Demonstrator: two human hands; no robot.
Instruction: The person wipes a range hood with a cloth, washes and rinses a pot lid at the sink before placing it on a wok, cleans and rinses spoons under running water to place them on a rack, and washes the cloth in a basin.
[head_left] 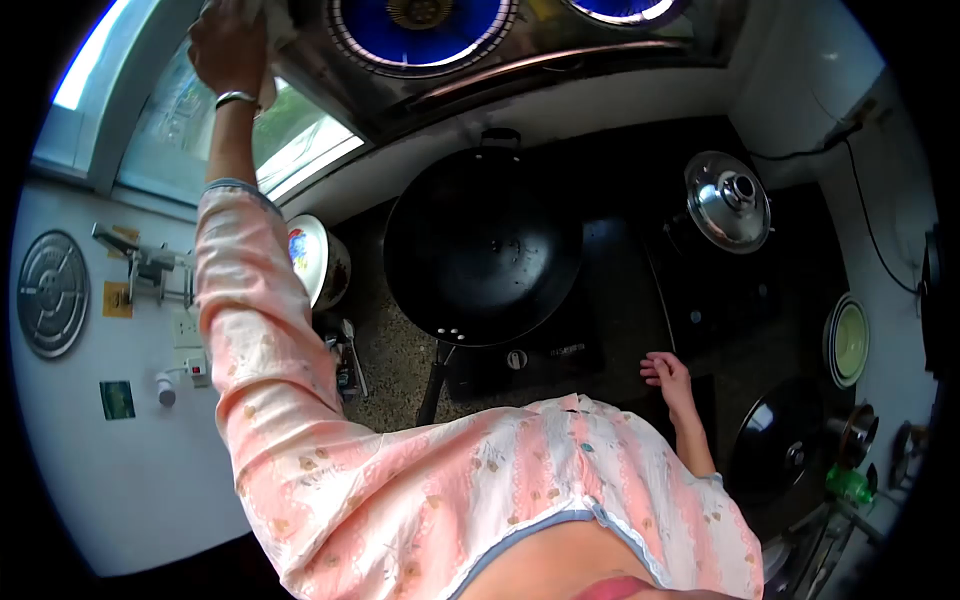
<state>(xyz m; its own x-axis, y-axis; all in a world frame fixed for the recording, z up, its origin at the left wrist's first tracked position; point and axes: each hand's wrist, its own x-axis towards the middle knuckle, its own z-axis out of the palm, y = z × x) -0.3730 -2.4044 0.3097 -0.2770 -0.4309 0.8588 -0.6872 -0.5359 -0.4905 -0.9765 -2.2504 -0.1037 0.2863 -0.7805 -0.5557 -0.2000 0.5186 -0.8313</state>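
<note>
My left hand (232, 52) is raised high at the upper left, beside the window and the left end of the range hood (540, 65). Its fingers are closed on a pale cloth (282, 22), only partly seen at the frame's top edge. Low over the counter's front edge, my right hand (668, 378) hangs with its fingers loosely extended and holds nothing. Between the two arms, a large black wok (485, 250) sits on the stove, its handle pointing toward me. The hood's blue-lit round fan opening (420, 30) is above the wok.
A pot with a shiny lid (728, 203) stands on the right burner. A dark lid (775, 440) and stacked bowls (848, 342) are at the right. Behind my left sleeve are a lidded container (312, 260) and a spoon (355, 358). The window (300, 140) is at the left.
</note>
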